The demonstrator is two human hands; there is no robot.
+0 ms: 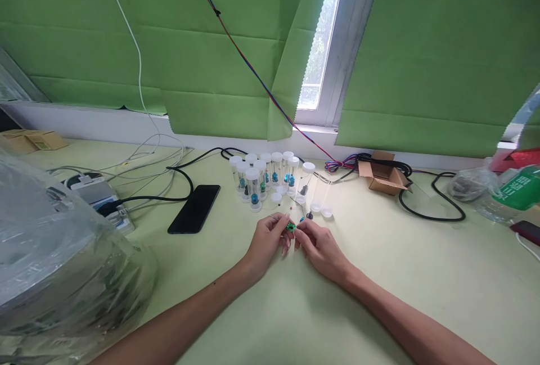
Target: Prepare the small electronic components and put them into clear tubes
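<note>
Reaching in from the bottom corners, two bare forearms [189, 313] slant over the pale green tabletop [270, 320], with a bulging clear plastic bag [71, 275] at the left edge. Between the hands, above the table and just in front of the small parts, sits a small green part [291, 226]. The left hand [266, 241] pinches it between thumb and fingers; the right hand [323, 244] pinches its right end, thumb against forefinger. The part is too small to make out well, though it may be a plastic fitting.

Just beyond the fingers lie a dark fitting [310, 215] and a blue fitting [302, 219], near a loose white cap [327, 212]. To the left, a black smartphone [194, 209] lies flat, well apart from the hands. Behind the fittings stands a cluster of clear white-capped tubes [253, 189], several with blue pieces inside. At far right, a green-labelled plastic bottle [517, 193] lies on its side.

Farther back, an open cardboard box [385, 178] sits against a coiled black cable [400, 165]. Green blinds [228, 84] hang along the wall, parted at a bright window strip [318, 44]; red and blue wires [253, 70] run down across them.
</note>
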